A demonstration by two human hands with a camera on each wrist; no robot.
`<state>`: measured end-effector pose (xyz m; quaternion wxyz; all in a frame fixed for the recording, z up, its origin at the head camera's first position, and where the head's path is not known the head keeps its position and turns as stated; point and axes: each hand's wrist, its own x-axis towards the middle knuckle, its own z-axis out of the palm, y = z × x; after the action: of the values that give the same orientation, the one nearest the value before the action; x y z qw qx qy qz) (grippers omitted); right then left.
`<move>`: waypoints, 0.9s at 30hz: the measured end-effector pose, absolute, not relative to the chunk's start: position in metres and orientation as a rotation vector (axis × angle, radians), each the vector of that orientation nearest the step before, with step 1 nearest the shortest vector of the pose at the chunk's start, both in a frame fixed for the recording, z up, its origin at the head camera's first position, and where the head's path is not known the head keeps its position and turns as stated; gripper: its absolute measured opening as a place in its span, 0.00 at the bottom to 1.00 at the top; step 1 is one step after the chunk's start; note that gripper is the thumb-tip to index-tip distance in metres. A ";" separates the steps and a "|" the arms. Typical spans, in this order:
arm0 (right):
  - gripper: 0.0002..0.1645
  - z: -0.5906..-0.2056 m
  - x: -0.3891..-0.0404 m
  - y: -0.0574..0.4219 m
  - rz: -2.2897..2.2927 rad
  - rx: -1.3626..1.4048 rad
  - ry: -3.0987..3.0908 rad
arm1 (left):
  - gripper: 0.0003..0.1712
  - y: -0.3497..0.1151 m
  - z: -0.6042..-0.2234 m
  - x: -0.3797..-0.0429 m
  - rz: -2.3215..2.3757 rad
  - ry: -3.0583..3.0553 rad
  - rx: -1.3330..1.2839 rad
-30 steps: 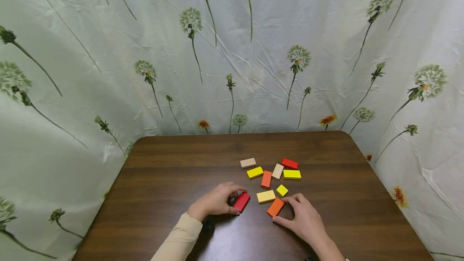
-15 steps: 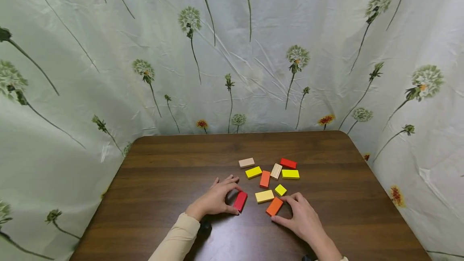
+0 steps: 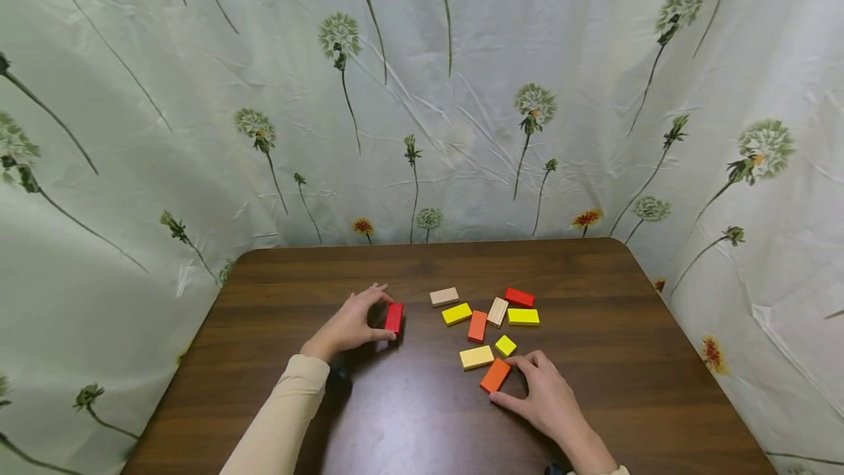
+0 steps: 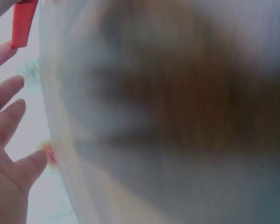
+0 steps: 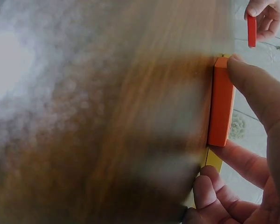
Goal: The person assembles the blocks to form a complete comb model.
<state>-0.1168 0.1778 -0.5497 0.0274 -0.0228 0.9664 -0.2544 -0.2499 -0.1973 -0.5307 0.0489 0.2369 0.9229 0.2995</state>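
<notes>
Room over the table [image 3: 409, 416]: a bare lane runs between the red block [image 3: 393, 318], gripped by the left hand [image 3: 348, 322], and the pale yellow block [image 3: 477, 358], narrowing beside the beige block [image 3: 443, 297]; the right hand [image 3: 543, 396] and its orange block [image 3: 495, 375] bar the near approach to the yellow cube [image 3: 505, 345]; open wood lies right of that hand; the curtain [image 3: 422, 108] bounds the far side.

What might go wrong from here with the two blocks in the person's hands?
The left hand pinches a red block by its ends, so it might slip. The right hand holds an orange block close beside a pale yellow block, which a turn could nudge.
</notes>
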 end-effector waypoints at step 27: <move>0.42 -0.549 -0.116 0.175 -0.761 -0.057 2.986 | 0.35 -0.236 -0.549 -0.306 0.931 2.801 0.418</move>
<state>-0.1158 0.1746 -0.5494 0.0301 -0.0183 0.9684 -0.2467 -0.3060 -0.2362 -0.5489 0.0803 0.1397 0.9365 0.3115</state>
